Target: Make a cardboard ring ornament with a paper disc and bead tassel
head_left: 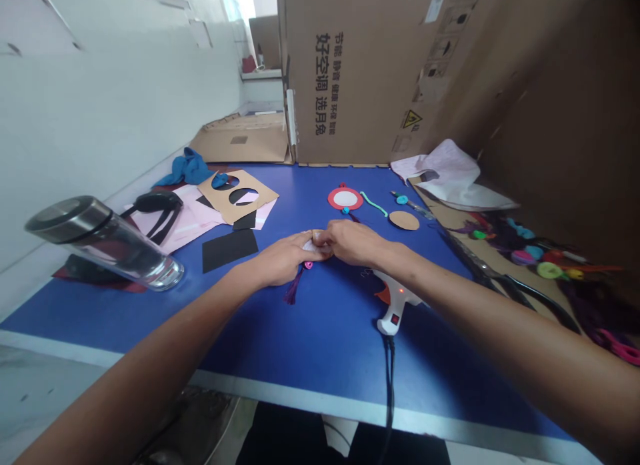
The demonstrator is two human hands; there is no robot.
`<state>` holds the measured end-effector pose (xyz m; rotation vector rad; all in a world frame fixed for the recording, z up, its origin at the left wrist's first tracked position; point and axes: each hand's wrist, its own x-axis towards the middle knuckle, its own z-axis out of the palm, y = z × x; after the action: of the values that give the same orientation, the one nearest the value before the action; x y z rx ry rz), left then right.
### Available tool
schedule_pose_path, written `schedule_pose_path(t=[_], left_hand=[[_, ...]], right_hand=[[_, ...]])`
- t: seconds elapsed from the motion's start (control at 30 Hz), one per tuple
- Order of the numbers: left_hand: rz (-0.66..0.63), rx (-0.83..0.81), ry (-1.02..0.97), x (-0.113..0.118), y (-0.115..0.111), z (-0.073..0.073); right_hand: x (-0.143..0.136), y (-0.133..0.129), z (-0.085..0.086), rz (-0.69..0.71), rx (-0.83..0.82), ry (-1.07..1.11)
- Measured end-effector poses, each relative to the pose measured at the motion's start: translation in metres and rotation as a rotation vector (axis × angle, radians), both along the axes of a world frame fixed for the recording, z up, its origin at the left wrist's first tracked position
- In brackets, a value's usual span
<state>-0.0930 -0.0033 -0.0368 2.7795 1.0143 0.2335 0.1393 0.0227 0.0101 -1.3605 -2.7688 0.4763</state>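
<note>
Fingers (pixel 320 239) of both hands are pinched together on one small pale piece (pixel 315 246), held at the middle of the blue bench (pixel 310 331). The left hand (pixel 285 257) and right hand (pixel 354 242) meet over it, and one purple tassel (pixel 295 286) trails out beneath the left. Just beside the right wrist lies one white glue gun (pixel 395 308). Beyond the hands are one red-rimmed disc (pixel 345 198) and one cardboard disc (pixel 404 220). One clear bottle (pixel 103 241) lies at the left.

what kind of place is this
Probably a small craft workbench in a storeroom or workshop. A glue gun lies on the blue table, cut card and coloured cords lie about, and big cartons stand behind. Both hands pinch a small tasselled piece.
</note>
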Motion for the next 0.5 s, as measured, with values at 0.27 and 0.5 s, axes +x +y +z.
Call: schedule_pose_path(t=[0.27,0.5], left_hand=[[-0.004,-0.014,-0.012,0.002,-0.001,0.003],[0.019,-0.023,-0.017,0.002,-0.001,0.002]], right_hand=[[0.004,-0.001,0.003,0.02,0.038,-0.008],[0.011,0.004,0.003,0.009,0.032,0.024]])
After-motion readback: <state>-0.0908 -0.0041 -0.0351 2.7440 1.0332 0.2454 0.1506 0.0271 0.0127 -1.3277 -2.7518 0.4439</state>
